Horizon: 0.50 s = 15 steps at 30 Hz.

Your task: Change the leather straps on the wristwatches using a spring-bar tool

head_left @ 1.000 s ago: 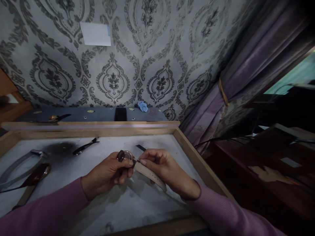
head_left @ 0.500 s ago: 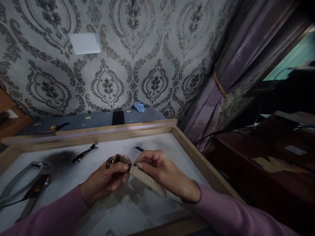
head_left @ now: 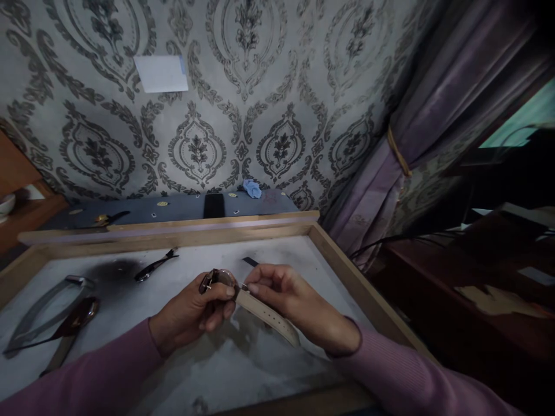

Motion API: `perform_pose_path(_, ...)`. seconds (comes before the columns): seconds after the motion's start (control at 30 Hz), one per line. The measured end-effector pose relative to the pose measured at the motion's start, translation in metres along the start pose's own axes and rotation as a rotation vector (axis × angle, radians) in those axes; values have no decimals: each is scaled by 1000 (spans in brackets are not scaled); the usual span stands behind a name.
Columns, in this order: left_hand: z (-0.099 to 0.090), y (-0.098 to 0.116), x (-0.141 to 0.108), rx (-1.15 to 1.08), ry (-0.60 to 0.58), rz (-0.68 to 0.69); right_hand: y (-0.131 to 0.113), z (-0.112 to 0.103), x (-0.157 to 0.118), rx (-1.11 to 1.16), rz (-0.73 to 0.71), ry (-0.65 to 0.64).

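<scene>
My left hand holds a round watch with a dark strap and buckle, thumb resting near the lower edge of its case. From the case a beige strap with a row of holes runs down to the right. My right hand is closed in a pinch at the strap's upper end, beside the case. Something thin and shiny shows at its fingertips, too small to make out. A dark flat piece lies on the white surface just behind my right hand.
A wooden-rimmed tray surrounds the work. Inside lie a dark watch and, at left, more watches with straps. Behind the rim are a black flat object, a blue crumpled item and a gold watch. A curtain hangs at right.
The whole view has shifted, so everything sits slightly further right. Both hands keep their hold on the watch and strap, with only slight finger movement at the joint.
</scene>
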<state>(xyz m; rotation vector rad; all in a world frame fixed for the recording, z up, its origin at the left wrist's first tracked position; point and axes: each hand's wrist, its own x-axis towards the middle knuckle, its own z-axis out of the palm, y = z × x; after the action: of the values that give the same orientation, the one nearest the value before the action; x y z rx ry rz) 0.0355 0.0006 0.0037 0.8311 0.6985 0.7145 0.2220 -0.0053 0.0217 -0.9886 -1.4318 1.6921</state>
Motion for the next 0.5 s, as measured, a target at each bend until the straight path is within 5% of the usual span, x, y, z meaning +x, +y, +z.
perform_pose_path(0.5, -2, -1, 2, 36, 4, 10, 0, 1, 1, -68, 16, 1)
